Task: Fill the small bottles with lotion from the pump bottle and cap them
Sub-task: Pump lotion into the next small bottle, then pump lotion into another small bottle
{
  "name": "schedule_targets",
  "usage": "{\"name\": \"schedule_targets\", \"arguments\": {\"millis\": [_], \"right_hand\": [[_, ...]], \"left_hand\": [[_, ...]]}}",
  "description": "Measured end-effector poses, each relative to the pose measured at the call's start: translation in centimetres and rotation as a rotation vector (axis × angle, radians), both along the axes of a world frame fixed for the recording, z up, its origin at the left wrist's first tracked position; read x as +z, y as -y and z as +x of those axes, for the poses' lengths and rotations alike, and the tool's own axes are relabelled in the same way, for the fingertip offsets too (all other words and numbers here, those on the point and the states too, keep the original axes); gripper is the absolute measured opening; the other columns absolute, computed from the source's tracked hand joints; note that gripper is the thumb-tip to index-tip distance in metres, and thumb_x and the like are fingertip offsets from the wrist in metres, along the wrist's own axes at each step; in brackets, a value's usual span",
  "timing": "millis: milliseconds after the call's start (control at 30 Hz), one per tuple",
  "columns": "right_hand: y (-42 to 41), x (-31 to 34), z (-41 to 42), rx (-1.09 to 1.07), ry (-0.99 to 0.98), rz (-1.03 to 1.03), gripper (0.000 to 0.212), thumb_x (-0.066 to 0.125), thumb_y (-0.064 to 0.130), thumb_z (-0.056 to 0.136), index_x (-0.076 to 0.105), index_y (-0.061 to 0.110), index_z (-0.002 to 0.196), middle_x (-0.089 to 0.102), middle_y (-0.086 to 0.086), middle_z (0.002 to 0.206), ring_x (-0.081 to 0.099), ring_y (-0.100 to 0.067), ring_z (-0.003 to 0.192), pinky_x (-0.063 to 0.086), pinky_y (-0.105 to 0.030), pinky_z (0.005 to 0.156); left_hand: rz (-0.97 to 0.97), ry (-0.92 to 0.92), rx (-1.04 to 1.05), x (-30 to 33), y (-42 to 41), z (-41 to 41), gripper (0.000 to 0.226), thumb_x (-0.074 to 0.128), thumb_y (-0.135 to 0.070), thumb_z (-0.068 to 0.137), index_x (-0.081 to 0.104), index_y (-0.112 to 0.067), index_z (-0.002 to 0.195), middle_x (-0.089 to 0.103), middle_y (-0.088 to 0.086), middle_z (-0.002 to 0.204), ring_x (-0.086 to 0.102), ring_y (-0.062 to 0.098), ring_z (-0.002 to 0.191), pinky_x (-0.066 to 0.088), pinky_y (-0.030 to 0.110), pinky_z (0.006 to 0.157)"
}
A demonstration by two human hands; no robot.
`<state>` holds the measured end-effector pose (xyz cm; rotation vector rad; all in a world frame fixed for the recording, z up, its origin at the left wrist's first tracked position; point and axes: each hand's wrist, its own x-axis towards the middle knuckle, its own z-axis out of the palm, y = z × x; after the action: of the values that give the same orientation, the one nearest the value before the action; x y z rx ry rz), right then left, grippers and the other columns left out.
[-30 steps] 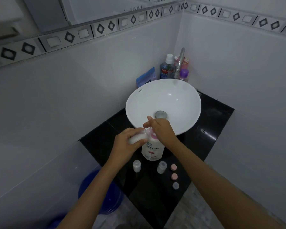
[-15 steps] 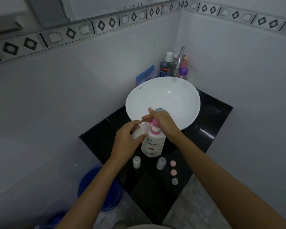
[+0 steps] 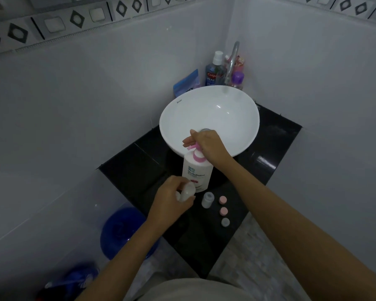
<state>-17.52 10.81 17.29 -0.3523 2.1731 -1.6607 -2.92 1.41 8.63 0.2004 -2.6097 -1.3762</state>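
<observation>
A white pump bottle (image 3: 196,173) with a pink pump stands on the black counter (image 3: 137,168) in front of the basin. My right hand (image 3: 207,146) rests on the pump head with fingers extended. My left hand (image 3: 170,202) grips a small white bottle (image 3: 187,191) low in front of the pump bottle, close to the counter. A second small bottle (image 3: 207,199) stands uncapped just to the right. Two pink caps (image 3: 222,200) (image 3: 223,211) and a grey cap (image 3: 225,222) lie in a row beside it. Another small bottle seen earlier is hidden behind my left hand.
A white bowl basin (image 3: 169,109) fills the counter's back, with a faucet (image 3: 232,59) over it. Behind it stand a mouthwash bottle (image 3: 213,72), a purple-capped bottle (image 3: 238,80) and a blue pouch (image 3: 187,83). A blue bucket (image 3: 122,231) sits on the floor at left.
My left hand has carried the small bottle from under the pump spout down to the counter in front of the pump bottle. My right hand has stayed on the pump head.
</observation>
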Motion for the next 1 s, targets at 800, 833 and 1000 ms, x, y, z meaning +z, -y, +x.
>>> {"name": "schedule_targets", "arguments": {"millis": [800, 833, 1000], "right_hand": [[-0.1, -0.4, -0.1, 0.015, -0.068, 0.02, 0.037, 0.044, 0.022, 0.097, 0.072, 0.003, 0.082, 0.071, -0.01, 0.078, 0.066, -0.011, 0.069, 0.051, -0.034, 0.088], [-0.1, -0.4, -0.1, 0.018, -0.07, 0.022, 0.037, 0.044, 0.022, 0.097, 0.072, 0.003, 0.082, 0.071, -0.01, 0.078, 0.066, -0.012, 0.07, 0.051, -0.035, 0.088], [-0.1, -0.4, 0.0, 0.021, -0.074, 0.017, 0.037, 0.044, 0.022, 0.097, 0.072, 0.003, 0.082, 0.071, -0.007, 0.077, 0.066, -0.005, 0.065, 0.051, -0.031, 0.086]], "left_hand": [[-0.847, 0.083, -0.183, -3.6, -2.7, -2.3, 0.049, 0.06, -0.052, 0.081, 0.06, -0.019, 0.117, 0.064, -0.001, 0.116, 0.047, 0.02, 0.112, 0.032, 0.033, 0.088], [-0.863, 0.075, -0.221, -3.6, -3.2, -2.6, 0.047, 0.057, -0.049, 0.084, 0.058, -0.018, 0.12, 0.063, 0.0, 0.12, 0.046, 0.021, 0.115, 0.031, 0.034, 0.09], [-0.944, 0.193, -0.281, -3.9, -5.5, -4.2, 0.05, 0.052, -0.046, 0.089, 0.052, -0.011, 0.124, 0.057, 0.009, 0.127, 0.04, 0.028, 0.124, 0.029, 0.04, 0.099]]}}
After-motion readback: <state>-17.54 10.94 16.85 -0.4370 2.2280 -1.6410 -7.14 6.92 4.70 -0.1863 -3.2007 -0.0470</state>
